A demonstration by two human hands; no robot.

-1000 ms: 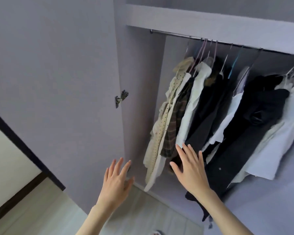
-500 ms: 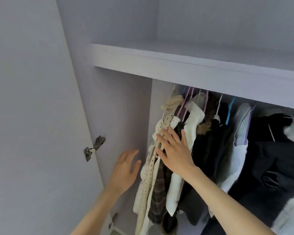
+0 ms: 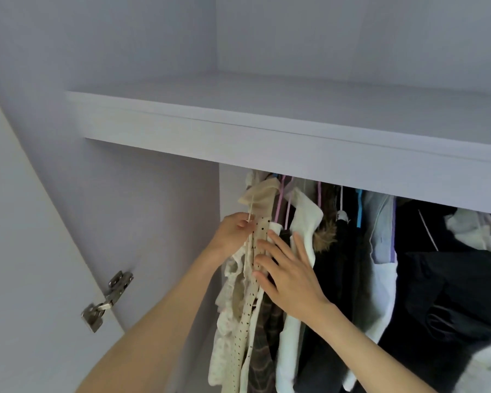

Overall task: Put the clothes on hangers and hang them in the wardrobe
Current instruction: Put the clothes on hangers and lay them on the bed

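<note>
Inside the pale lilac wardrobe (image 3: 153, 222), metal hinge (image 3: 107, 302) at eight o'clock, the left hand (image 3: 233, 236) pinches the cream polka-dot garment (image 3: 245, 321) hanging at six o'clock, while the right hand (image 3: 289, 276) presses flat, fingers straight, against the neighbouring hanging clothes (image 3: 304, 228).

2 hands (image 3: 233, 234); 1 hinge (image 3: 108, 300); 1 shelf (image 3: 267, 137)

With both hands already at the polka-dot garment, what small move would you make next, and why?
Probably part the clothes: left hand grips the polka-dot garment at its top, right hand lies flat against the white garment. They hang tightly packed, so pushing rightward would open a gap.
</note>
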